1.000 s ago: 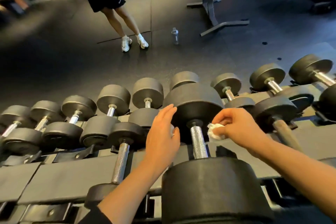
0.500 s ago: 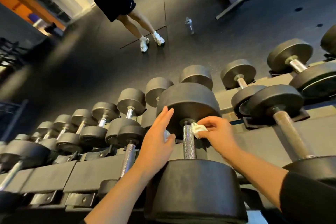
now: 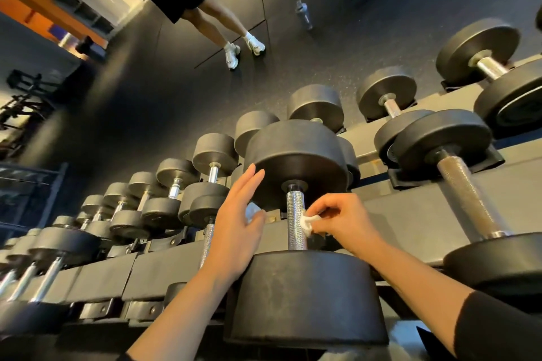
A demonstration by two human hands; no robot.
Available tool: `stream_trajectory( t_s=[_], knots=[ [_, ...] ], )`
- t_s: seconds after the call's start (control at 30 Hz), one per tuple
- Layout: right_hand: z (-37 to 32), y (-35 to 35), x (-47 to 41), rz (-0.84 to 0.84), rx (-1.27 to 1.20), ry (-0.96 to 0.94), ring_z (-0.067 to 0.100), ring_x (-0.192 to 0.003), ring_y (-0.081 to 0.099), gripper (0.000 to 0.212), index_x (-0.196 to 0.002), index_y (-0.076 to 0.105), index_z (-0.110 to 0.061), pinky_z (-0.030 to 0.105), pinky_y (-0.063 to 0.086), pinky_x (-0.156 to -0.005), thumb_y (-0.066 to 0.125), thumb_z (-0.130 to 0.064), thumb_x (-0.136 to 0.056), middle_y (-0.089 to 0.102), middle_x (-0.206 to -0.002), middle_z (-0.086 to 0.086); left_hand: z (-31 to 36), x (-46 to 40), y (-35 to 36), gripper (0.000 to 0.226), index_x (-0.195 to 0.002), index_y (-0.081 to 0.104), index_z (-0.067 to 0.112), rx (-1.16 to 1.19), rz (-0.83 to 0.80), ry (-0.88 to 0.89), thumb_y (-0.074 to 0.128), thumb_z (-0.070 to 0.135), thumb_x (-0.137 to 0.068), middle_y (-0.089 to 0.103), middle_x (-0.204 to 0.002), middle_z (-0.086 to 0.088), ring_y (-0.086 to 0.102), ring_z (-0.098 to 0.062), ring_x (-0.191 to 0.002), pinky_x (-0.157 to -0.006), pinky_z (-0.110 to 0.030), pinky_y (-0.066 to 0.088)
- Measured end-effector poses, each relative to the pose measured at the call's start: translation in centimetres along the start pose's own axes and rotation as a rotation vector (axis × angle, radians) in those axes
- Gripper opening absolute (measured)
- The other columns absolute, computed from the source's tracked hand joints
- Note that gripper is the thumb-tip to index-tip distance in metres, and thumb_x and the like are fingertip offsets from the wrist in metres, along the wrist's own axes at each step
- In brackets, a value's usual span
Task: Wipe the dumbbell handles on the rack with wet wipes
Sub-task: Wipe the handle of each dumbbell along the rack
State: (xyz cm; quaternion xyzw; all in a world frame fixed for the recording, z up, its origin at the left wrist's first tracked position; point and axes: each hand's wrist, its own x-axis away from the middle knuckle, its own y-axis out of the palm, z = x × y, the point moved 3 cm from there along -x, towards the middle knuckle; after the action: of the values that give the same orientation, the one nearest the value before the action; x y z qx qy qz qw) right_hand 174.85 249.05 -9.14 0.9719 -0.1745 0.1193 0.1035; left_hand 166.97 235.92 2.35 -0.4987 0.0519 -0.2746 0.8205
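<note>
A large black dumbbell (image 3: 296,155) lies on the rack (image 3: 410,208) in front of me, its knurled steel handle (image 3: 295,220) running towards me. My right hand (image 3: 343,221) pinches a crumpled white wet wipe (image 3: 308,221) and presses it on the right side of that handle, about halfway along. My left hand (image 3: 237,226) has straight fingers that rest against the left edge of the dumbbell's far head. A small white patch (image 3: 252,211) shows just behind its thumb; what it is stays unclear.
More black dumbbells fill the rack: a row of smaller ones (image 3: 173,184) to the left, bigger ones (image 3: 457,173) to the right. Beyond the rack, on the dark rubber floor, stand a person's legs (image 3: 223,26) in white shoes and a water bottle (image 3: 303,14).
My right hand has slid the wipe down the handle from just under the far head to its middle. The view has tilted and closed in; my left hand stays on the far head.
</note>
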Motion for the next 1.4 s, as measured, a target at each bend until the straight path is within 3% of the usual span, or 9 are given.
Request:
stream_trajectory(
  t_s=[0.17, 0.27, 0.4, 0.8, 0.97, 1.1, 1.17, 1.27, 1.4],
  knots=[
    [-1.4, -0.2, 1.7, -0.377, 0.11, 0.098, 0.001, -0.07, 0.065, 0.01, -0.081, 0.076, -0.011, 0.013, 0.05, -0.063, 0.08, -0.01, -0.072, 0.071, -0.076, -0.004, 0.1, -0.3, -0.1, 0.064, -0.129, 0.034, 0.051, -0.036, 0.02, 0.029, 0.053, 0.002, -0.093, 0.019, -0.139, 0.04, 0.011, 0.029, -0.123, -0.108, -0.016, 0.019],
    [-2.1, -0.2, 0.7, -0.141, 0.023, 0.001, 0.004, -0.069, 0.065, 0.012, -0.078, 0.074, -0.016, 0.02, 0.053, -0.065, 0.082, -0.013, -0.07, 0.07, -0.075, -0.002, 0.4, -0.2, -0.2, 0.064, -0.129, 0.034, 0.05, -0.04, 0.017, 0.033, 0.052, 0.001, -0.093, 0.02, -0.143, 0.034, 0.013, 0.016, -0.131, -0.095, 0.005, 0.013],
    [-2.8, -0.5, -1.5, 0.287, 0.191, -0.21, 0.008, -0.083, 0.062, 0.014, -0.09, 0.072, -0.021, 0.021, 0.053, -0.074, 0.074, -0.014, -0.078, 0.067, -0.087, -0.007, 0.4, -0.2, -0.2, 0.063, -0.132, 0.034, 0.048, -0.042, 0.02, 0.01, 0.052, 0.002, -0.093, 0.02, -0.143, 0.034, 0.013, 0.014, -0.132, -0.091, 0.006, 0.01],
    [-4.1, 1.2, -0.1, -0.235, 0.51, -0.249, 0.009, -0.088, 0.058, 0.014, -0.09, 0.077, -0.018, 0.027, 0.051, -0.08, 0.076, -0.018, -0.076, 0.062, -0.091, -0.01, 0.4, -0.2, -0.2, 0.062, -0.14, 0.038, 0.038, -0.069, 0.055, 0.035, 0.052, 0.001, -0.093, 0.021, -0.144, 0.031, 0.013, 0.015, -0.129, -0.09, 0.008, 0.008],
    [-5.6, 1.5, 0.5, -0.451, 0.606, -0.206, 0.005, -0.085, 0.061, 0.01, -0.085, 0.077, -0.018, 0.013, 0.048, -0.073, 0.077, -0.02, -0.076, 0.07, -0.088, -0.004, 0.3, -0.2, 0.1, 0.064, -0.142, 0.034, 0.038, -0.079, 0.07, 0.082, 0.051, 0.001, -0.093, 0.017, -0.143, 0.032, 0.01, 0.015, -0.128, -0.092, 0.005, 0.005],
    [-7.1, 1.9, -0.8, -0.167, 0.671, -0.312, 0.003, -0.083, 0.059, 0.016, -0.093, 0.074, -0.019, 0.019, 0.049, -0.079, 0.073, -0.014, -0.079, 0.067, -0.089, -0.008, -0.3, -0.2, -0.1, 0.062, -0.144, 0.031, 0.036, 0.036, 0.049, 0.145, 0.05, 0.003, -0.094, 0.019, -0.141, 0.031, 0.011, 0.017, -0.127, -0.087, 0.012, 0.006],
    [-7.6, 2.2, -1.4, -0.014, 0.755, -0.388, 0.004, -0.093, 0.058, 0.024, -0.105, 0.071, -0.019, 0.022, 0.047, -0.088, 0.07, -0.013, -0.082, 0.066, -0.099, -0.007, -1.0, -0.5, -0.3, 0.061, -0.144, 0.03, 0.035, 0.127, 0.05, 0.159, 0.049, 0.004, -0.095, 0.024, -0.146, 0.026, 0.015, 0.016, -0.127, -0.097, 0.005, 0.013],
    [-7.5, 3.0, -1.8, -0.056, 0.95, -0.51, 0.01, -0.103, 0.061, 0.027, -0.11, 0.071, -0.017, 0.024, 0.047, -0.095, 0.067, -0.008, -0.084, 0.067, -0.11, -0.003, -2.9, -1.1, -0.2, 0.061, -0.143, 0.031, 0.034, 0.243, 0.081, 0.142, 0.048, 0.001, -0.094, 0.031, -0.15, 0.014, 0.023, 0.008, -0.131, -0.111, -0.014, 0.021],
    [-7.4, 4.3, -2.0, -0.211, 1.237, -0.467, 0.011, -0.118, 0.05, 0.03, -0.119, 0.067, -0.02, 0.02, 0.036, -0.102, 0.057, -0.012, -0.092, 0.063, -0.125, -0.005, -5.5, -1.4, 0.3, 0.065, -0.139, 0.033, 0.035, 0.277, 0.138, 0.216, 0.05, -0.005, -0.091, 0.031, -0.146, 0.018, 0.021, 0.01, -0.131, -0.096, 0.008, 0.01]
  ],
)
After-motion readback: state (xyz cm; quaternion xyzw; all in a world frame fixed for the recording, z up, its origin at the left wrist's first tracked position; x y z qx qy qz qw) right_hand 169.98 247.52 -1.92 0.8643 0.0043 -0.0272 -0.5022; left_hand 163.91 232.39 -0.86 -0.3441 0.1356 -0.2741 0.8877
